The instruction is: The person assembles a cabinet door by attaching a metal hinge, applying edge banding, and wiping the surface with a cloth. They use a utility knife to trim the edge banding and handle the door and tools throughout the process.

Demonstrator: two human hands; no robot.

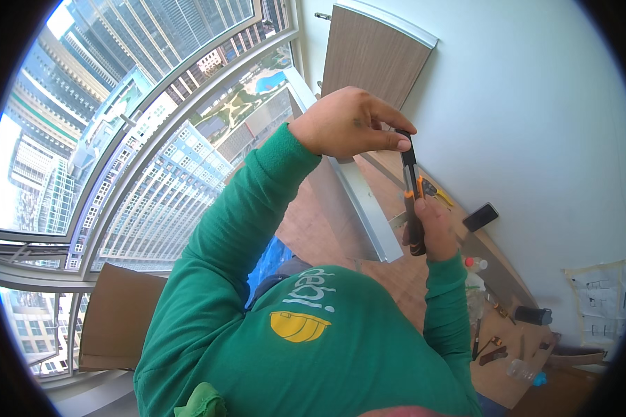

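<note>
In front of my chest, my right hand (437,228) is closed around a pliers-like hand tool (411,208) with black and orange handles, which stands nearly upright. Higher up, my left hand (355,124) pinches a narrow black part (406,147) at the tool's upper end between thumb and fingertips. Whether that part belongs to the tool or is a separate piece, I cannot tell. Just beyond my right hand lies a yellow-handled tool (436,194), partly hidden. Below my left hand runs a long white metal channel (366,208).
A wood-grain panel (372,55) is at the white wall. Rightward lie a phone (480,217), a red-capped bottle (476,264), several hand tools (494,353) and a blue-capped clear bottle (522,371). Large windows (146,187) and a cardboard piece (122,316) occupy the left.
</note>
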